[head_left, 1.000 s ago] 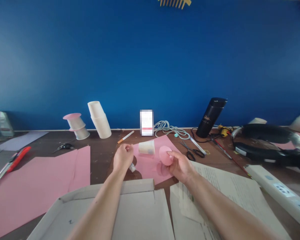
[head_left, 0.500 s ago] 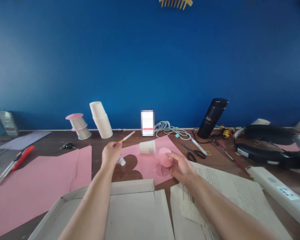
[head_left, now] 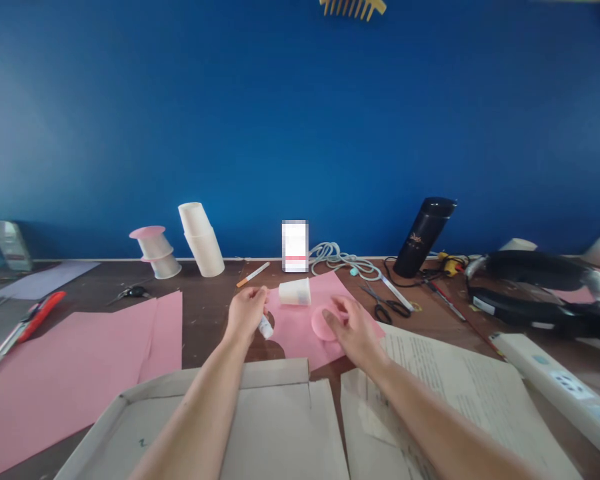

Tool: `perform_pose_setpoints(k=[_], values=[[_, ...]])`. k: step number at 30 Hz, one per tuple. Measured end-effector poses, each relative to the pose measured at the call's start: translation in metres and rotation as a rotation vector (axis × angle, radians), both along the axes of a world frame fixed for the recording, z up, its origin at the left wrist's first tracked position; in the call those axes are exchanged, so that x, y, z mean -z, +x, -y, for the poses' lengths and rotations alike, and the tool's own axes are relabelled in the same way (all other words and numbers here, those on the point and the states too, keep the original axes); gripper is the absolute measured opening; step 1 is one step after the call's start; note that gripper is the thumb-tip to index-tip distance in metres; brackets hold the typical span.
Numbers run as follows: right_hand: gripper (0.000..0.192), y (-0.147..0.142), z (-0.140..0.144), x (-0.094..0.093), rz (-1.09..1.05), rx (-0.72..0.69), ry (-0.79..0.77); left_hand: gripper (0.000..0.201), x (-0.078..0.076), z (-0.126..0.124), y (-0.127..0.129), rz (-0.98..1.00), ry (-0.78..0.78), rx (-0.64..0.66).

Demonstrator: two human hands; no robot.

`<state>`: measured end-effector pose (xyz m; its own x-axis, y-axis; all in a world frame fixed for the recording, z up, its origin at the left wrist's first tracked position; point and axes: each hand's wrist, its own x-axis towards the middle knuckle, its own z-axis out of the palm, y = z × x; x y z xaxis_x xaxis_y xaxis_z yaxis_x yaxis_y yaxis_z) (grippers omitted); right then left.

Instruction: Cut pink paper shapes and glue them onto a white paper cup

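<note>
My left hand (head_left: 246, 310) is closed round a small white tube (head_left: 265, 327), perhaps glue, whose end sticks out below the fingers. A round pink paper disc (head_left: 323, 327) is pinched at its right edge by my right hand (head_left: 350, 327), with the thumb across it. The disc is low over a pink paper sheet (head_left: 300, 350), and I cannot tell whether it touches. Between the hands and a little behind them, a white paper cup (head_left: 295, 292) lies on its side on that sheet.
Stacked white cups (head_left: 201, 240) and a pink-topped cup stack (head_left: 155, 252) stand at the back left. A phone (head_left: 295, 247) leans by the wall. Scissors (head_left: 386, 307), a black bottle (head_left: 425, 237) and a power strip (head_left: 560, 387) are rightward. In front lies an open cardboard box (head_left: 275, 427).
My left hand has moved right with the tube, closer to the cup and away from the orange-tipped stick. My right hand has lowered the pink disc slightly leftward and its fingers have shifted.
</note>
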<state>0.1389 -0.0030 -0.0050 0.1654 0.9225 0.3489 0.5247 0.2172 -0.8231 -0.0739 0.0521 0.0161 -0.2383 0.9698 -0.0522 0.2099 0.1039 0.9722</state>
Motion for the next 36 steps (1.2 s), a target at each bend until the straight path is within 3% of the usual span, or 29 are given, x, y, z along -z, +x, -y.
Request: perform_pose_setpoints(k=[2,4,7,9,13,16,18,20,22,24,27,31,33,36], values=[[0.04,-0.004,0.008,-0.01,0.113,0.054,0.171,0.027,-0.006,0.009,0.012,0.003,0.055,0.027],[0.035,-0.01,0.017,-0.022,0.071,0.001,0.16,0.028,-0.012,0.02,0.026,-0.012,0.145,0.09],[0.034,-0.019,0.027,-0.036,-0.121,-0.321,-0.134,0.028,-0.017,0.037,0.044,0.006,0.298,0.154],[0.038,-0.023,0.029,-0.039,-0.206,-0.46,-0.309,0.027,-0.017,0.045,0.053,0.048,0.354,0.177],[0.034,-0.027,0.028,-0.034,-0.508,-0.578,-0.623,0.029,-0.018,0.055,0.066,0.184,0.348,0.266],[0.035,-0.025,0.027,-0.03,-0.602,-0.618,-0.706,0.034,-0.025,0.055,0.063,0.171,0.329,0.325],[0.034,-0.024,0.026,-0.03,-0.595,-0.609,-0.68,0.038,-0.031,0.049,0.05,-0.018,0.4,0.282],[0.031,-0.022,0.025,-0.029,-0.559,-0.563,-0.599,0.041,-0.034,0.039,0.027,-0.398,0.413,0.121],[0.03,-0.02,0.023,-0.028,-0.516,-0.503,-0.506,0.046,-0.032,0.025,0.002,-0.823,0.248,-0.066],[0.032,-0.018,0.02,-0.026,-0.491,-0.458,-0.455,0.051,-0.026,0.014,-0.02,-1.056,-0.028,-0.097],[0.034,-0.016,0.017,-0.022,-0.51,-0.427,-0.445,0.059,-0.016,0.003,-0.038,-1.115,-0.292,0.001],[0.033,-0.017,0.014,-0.019,-0.582,-0.434,-0.426,0.035,-0.013,0.001,-0.041,-1.07,-0.384,0.148],[0.032,-0.017,0.014,-0.019,-0.628,-0.416,-0.388,0.023,-0.014,0.002,-0.036,-1.042,-0.283,0.177],[0.031,-0.018,0.012,-0.021,-0.692,-0.355,-0.281,0.023,-0.015,0.008,-0.019,-0.833,0.039,0.259]])
